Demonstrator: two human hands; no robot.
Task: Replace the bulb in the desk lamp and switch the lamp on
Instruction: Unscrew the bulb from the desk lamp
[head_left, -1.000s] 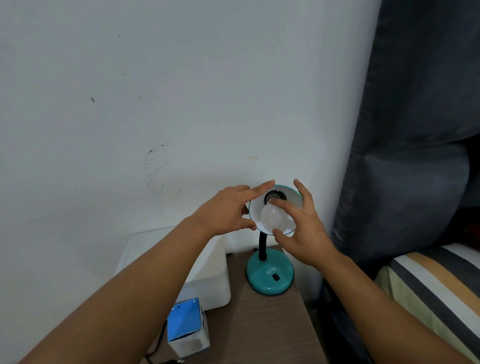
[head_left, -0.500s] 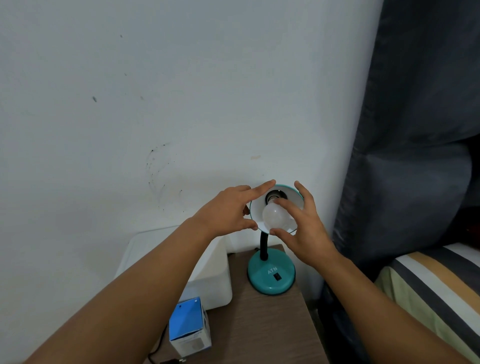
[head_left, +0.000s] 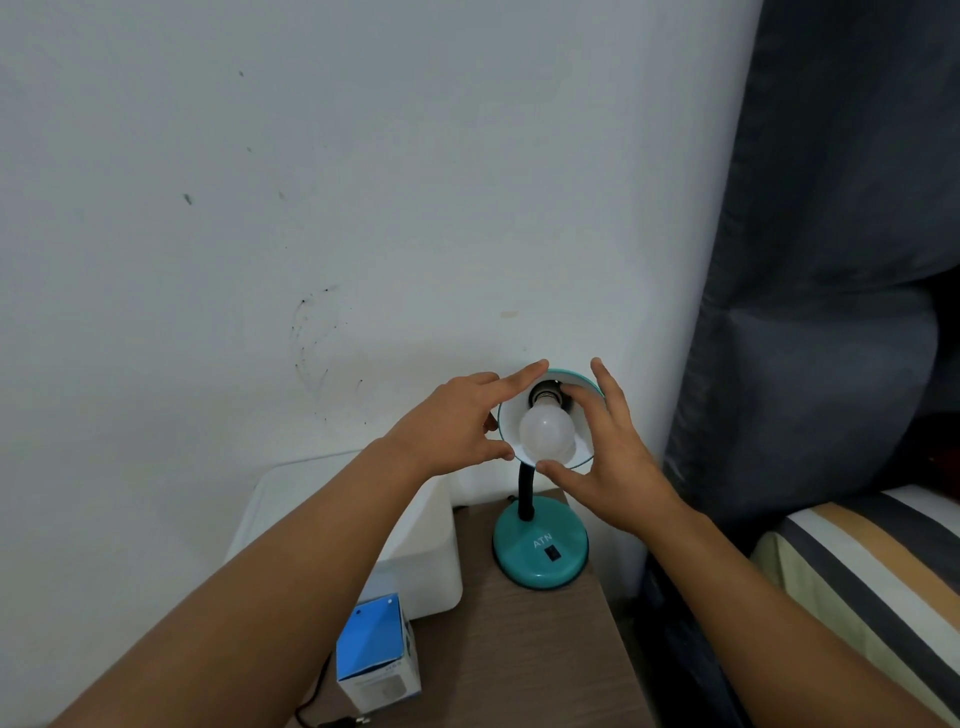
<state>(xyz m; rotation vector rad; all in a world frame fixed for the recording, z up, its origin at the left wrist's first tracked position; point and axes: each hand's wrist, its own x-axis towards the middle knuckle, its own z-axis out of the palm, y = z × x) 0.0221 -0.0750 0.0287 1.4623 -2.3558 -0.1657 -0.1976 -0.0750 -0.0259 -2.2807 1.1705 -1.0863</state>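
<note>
Two hands frame the teal lamp shade (head_left: 582, 379), which is tipped to face the camera at the far end of the wooden bedside table (head_left: 519, 649), close to the wall. The left hand (head_left: 452, 423) pinches the shade's left rim, forefinger along the top edge and thumb at the lower edge. The right hand (head_left: 610, 457) reaches round the white bulb (head_left: 546, 430) from the right, fingers spread wide, thumb under the globe and the others at its far side; whether they press the glass I cannot tell. The bulb sits in the socket at the middle of the shade, its metal neck partly showing.

The bulb is likely light, smooth, somewhat slippery and breakable, so it wants a gentle hold round its widest part, turned without squeezing. The gooseneck (head_left: 525, 493) would bend, hence the steadying grip on the rim. The rocker switch (head_left: 554, 554) lies on the round base (head_left: 540, 551), nearer the camera, untouched
</note>
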